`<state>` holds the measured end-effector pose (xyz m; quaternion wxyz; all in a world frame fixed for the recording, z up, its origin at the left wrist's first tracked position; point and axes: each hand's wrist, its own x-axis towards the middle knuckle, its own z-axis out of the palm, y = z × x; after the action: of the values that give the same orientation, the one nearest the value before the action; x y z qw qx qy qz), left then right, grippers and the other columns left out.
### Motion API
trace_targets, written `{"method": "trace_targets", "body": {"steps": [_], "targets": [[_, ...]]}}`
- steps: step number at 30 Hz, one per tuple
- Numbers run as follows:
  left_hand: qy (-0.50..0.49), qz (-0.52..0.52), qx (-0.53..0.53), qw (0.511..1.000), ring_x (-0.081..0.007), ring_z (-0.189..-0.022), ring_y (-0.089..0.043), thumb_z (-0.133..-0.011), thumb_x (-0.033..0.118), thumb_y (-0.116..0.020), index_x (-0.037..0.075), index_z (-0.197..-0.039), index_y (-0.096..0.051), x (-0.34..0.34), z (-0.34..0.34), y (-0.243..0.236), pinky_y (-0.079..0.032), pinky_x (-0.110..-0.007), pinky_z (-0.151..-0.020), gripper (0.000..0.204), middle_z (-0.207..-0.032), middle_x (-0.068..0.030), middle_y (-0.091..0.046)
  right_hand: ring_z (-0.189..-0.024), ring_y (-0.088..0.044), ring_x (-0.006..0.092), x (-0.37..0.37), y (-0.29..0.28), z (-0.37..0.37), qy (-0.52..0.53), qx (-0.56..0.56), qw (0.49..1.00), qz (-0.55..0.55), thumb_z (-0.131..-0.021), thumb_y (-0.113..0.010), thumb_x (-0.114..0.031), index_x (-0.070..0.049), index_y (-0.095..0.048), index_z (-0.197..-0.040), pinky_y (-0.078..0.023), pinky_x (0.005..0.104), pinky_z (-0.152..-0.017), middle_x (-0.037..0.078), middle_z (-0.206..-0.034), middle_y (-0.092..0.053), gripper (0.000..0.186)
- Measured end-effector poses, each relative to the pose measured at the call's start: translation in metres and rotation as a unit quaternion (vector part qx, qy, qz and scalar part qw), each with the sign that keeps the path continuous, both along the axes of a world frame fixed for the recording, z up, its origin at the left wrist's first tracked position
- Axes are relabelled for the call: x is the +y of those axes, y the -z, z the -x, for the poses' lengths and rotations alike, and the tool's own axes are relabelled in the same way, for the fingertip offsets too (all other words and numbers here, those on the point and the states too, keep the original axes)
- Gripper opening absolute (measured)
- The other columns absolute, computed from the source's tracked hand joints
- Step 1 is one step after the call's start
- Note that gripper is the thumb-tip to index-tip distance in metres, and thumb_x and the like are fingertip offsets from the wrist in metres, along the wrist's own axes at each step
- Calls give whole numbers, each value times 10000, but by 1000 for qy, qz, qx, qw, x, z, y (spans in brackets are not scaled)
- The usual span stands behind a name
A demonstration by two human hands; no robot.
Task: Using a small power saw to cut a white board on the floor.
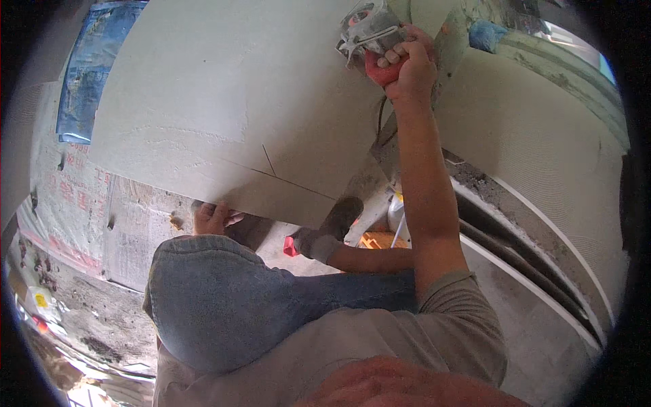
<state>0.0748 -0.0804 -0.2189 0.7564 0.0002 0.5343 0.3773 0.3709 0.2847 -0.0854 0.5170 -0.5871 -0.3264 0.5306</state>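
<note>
My right hand point(407, 64), at arm's length, is wrapped round the red handle of a handheld tile cutter point(371, 32) with a dusty grey metal guard. The cutter is over the far right side of a large light-grey tile point(190, 88); its blade is hidden. A long thin dark line and a short one crossing toward it mark the tile near its front right corner. My left hand point(211, 218) is closed at the tile's near edge, with some fingers hidden from sight. A dark cord hangs below the cutter.
More slabs with finely ridged faces point(529, 115) lean at the right. My bent knee in jeans point(217, 292) and a dark shoe point(342, 216) are close below the tile. A blue plastic sheet point(102, 61) is at the far left, above printed wrapping point(68, 183).
</note>
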Motion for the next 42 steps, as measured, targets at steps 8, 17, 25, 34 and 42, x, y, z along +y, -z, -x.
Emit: {"method": "trace_targets", "body": {"steps": [8,17,25,34,42], "targets": [[-17,-16,-21,999,-265,-950,-703,-1008,250,-572,-37,-1190,-576,-10,1,7,-608,-422,-823,340,-1086,-161,-683,-620,-441,146,-3,-1,7,-1,26,1000,3,-804,-490,-53,-87,-544,-1150,-443,348,-528,22,-781,-450,352],[-17,-10,-37,999,-253,-956,-703,-1012,203,-558,-33,-1207,-577,-14,3,15,-604,-406,-828,306,-1095,-151,-685,-608,-436,148,-3,2,6,10,7,1000,27,-802,-490,-54,-79,-541,-1167,-443,341,-517,28,-758,-442,369],[-29,-11,-19,999,-275,-949,-701,-1008,244,-568,-65,-1203,-555,-7,-1,8,-608,-424,-836,366,-1085,-178,-676,-609,-444,153,-1,8,0,10,5,1000,-14,-810,-486,-41,-80,-553,-1162,-449,345,-517,28,-762,-460,361],[-13,-9,-3,1000,-273,-915,-704,-1003,239,-574,-75,-1168,-566,-6,-2,3,-618,-415,-812,355,-1051,-181,-674,-583,-477,168,-4,10,-14,-27,85,995,-32,-815,-532,-50,-88,-543,-1183,-461,361,-509,40,-755,-490,369],[-9,-17,-17,1000,-279,-941,-703,-995,283,-593,-53,-1156,-581,-14,4,13,-610,-402,-812,373,-1085,-179,-675,-618,-447,149,-3,-6,-4,-11,69,997,-9,-805,-513,-58,-85,-542,-1167,-442,341,-535,15,-760,-445,363]]}}
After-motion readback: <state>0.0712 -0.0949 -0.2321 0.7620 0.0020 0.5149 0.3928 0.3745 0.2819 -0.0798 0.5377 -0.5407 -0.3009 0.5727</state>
